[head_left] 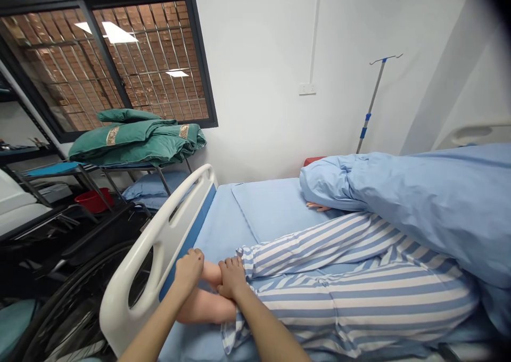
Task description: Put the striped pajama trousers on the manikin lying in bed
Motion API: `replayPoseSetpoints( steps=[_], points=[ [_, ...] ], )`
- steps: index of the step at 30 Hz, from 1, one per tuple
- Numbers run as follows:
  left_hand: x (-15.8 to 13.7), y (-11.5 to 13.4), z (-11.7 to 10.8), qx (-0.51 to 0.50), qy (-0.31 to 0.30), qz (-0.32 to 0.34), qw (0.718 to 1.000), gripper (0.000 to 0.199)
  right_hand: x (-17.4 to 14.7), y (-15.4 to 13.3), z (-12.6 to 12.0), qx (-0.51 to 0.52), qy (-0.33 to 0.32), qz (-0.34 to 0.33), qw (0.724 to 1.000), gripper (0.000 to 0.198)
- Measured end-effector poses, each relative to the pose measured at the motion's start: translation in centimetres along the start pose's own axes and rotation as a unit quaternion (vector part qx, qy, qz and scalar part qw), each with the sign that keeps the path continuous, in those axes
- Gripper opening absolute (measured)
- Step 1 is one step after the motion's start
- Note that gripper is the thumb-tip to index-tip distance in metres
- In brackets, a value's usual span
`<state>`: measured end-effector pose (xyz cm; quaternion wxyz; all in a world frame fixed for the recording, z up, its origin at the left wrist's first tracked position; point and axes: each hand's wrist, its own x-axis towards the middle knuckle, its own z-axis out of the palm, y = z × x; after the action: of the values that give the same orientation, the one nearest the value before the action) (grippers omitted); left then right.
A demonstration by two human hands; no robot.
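Observation:
A figure in blue-and-white striped trousers lies on the bed, its bare lower legs toward the footboard. My left hand is closed round the foot end of the far leg, hiding most of that foot. Just below the trouser cuff, my right hand grips the same leg at the shin. The near leg rests on the sheet under my forearms, its foot partly covered by my left arm. A light blue quilt is drawn over the upper body, and some fingers show from under its edge.
A white footboard with cut-out handles stands left of my hands. Beyond it are a wheelchair, a red basin and green folded bedding on a rack. An IV pole rises behind the bed by the wall.

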<state>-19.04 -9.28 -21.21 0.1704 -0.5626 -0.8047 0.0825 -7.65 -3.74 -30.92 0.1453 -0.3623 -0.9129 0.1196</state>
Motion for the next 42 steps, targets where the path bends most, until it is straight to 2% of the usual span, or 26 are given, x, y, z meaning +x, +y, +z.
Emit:
replayPoseSetpoints(
  steps=[4, 11, 16, 21, 25, 28, 31, 35, 39, 42],
  points=[
    [-0.6, -0.4, 0.2, 0.008, 0.016, -0.010, 1.000, 0.039, -0.2, 0.0, -0.1, 0.001, 0.010, -0.002, 1.000, 0.052],
    [3.2, -0.6, 0.4, -0.026, -0.090, -0.006, 0.996, 0.031, 0.1, 0.2, 0.6, 0.002, 0.024, -0.007, 1.000, 0.051],
    [4.5, -0.4, 0.6, -0.043, -0.107, -0.015, 0.993, 0.032, 0.2, 0.2, 0.8, 0.006, 0.022, 0.000, 1.000, 0.053],
    [1.8, -1.7, 1.1, -0.106, -0.075, -0.062, 0.990, 0.037, 0.0, 0.0, 0.5, 0.005, 0.030, -0.002, 1.000, 0.051],
    [-3.2, -2.1, 1.3, -0.112, -0.018, -0.108, 0.988, 0.043, -0.3, -0.2, 0.2, 0.012, 0.031, -0.016, 0.999, 0.049],
    [-7.1, -1.7, 1.7, -0.091, 0.034, -0.115, 0.989, 0.042, -0.5, -0.3, -0.1, 0.015, 0.028, -0.022, 0.999, 0.050],
    [-9.1, -1.7, 1.6, -0.071, 0.051, -0.117, 0.989, 0.043, -1.0, -0.2, -0.5, 0.015, 0.014, -0.033, 0.999, 0.054],
    [-8.3, -2.1, 0.4, -0.059, 0.014, -0.075, 0.995, 0.039, -1.6, -0.2, -0.8, 0.005, 0.011, -0.044, 0.999, 0.061],
    [-5.8, -2.4, -0.6, -0.059, -0.051, -0.019, 0.997, 0.037, -1.8, -0.3, -0.6, 0.006, 0.024, -0.041, 0.999, 0.056],
    [-4.4, -2.4, -0.5, -0.059, -0.091, 0.009, 0.994, 0.036, -1.6, -0.1, -0.2, 0.007, 0.028, -0.042, 0.999, 0.054]
  ],
)
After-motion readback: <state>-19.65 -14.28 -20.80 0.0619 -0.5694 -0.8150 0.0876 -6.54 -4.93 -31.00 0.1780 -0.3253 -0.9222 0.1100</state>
